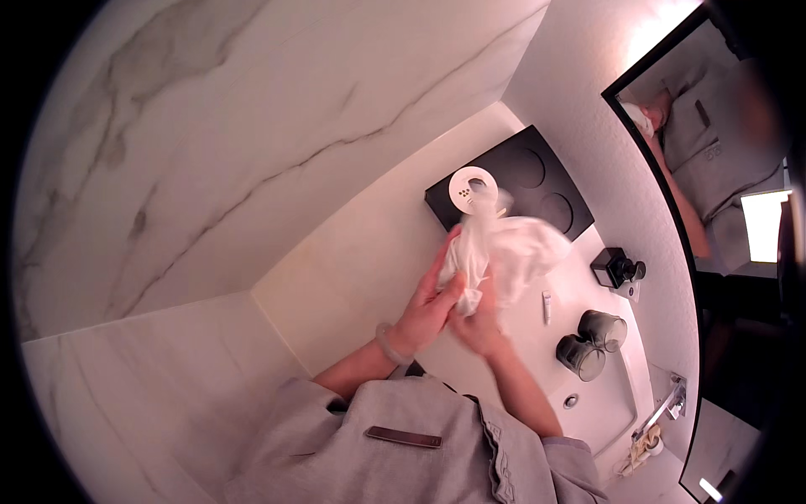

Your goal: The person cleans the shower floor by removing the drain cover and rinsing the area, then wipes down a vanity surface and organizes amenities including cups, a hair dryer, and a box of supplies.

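My left hand [428, 312] is closed around a bunched white cloth [463, 261], thumb on top, with a pale bangle [391, 345] at the wrist. Against the lower end of the same cloth is my right hand [482, 327], blurred by motion, its fingers partly hidden. A loose flap of the fabric spreads to the right, also blurred. Whether anything is wrapped inside cannot be seen. Just beyond the cloth, a round white printed disc [465, 195] overlaps the near side of a black tray [504, 170] with round recesses.
Two dark glass tumblers [580, 358] lie by the white washbasin [601, 419]. Nearby are a small tube [546, 307] and a black pump bottle [614, 268]. A chrome faucet [661, 409] and a black-framed mirror [686, 164] are at right. Marbled wall panels [252, 157] rise at left.
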`<act>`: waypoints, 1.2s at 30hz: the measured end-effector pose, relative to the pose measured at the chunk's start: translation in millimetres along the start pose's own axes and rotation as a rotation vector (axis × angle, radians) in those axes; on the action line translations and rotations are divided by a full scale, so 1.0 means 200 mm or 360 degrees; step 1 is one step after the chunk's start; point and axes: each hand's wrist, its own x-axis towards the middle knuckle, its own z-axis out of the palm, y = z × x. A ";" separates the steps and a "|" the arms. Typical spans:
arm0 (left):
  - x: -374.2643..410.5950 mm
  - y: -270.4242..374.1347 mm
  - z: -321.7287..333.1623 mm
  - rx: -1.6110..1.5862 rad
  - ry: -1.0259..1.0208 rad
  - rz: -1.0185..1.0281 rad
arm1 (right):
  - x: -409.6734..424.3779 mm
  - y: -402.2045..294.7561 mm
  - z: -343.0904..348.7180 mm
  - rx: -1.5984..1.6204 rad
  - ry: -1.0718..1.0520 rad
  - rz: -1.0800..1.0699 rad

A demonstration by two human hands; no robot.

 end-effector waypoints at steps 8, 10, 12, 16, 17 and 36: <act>0.20 0.49 -0.59 0.2751 0.0282 0.1055 | 0.08 -0.21 0.20 0.0192 -0.0689 -0.0131; 0.20 0.34 -0.83 0.3158 0.0242 0.0774 | 0.06 -0.23 0.24 0.0277 -0.0682 -0.0178; 0.20 0.26 -0.90 0.3294 0.0189 0.0435 | 0.03 -0.21 0.21 0.0139 -0.0657 -0.0194; 0.04 0.08 -0.95 0.3326 -0.0528 -0.0490 | -0.16 -0.12 0.11 0.0465 -0.0678 0.0355; 0.00 0.12 -0.71 0.3023 -0.0672 -0.0893 | -0.21 -0.12 0.10 0.0626 -0.0748 0.0505; 1.12 -0.07 0.12 0.2954 -0.0574 0.0919 | 0.38 0.68 -0.69 -0.0376 0.0530 0.0577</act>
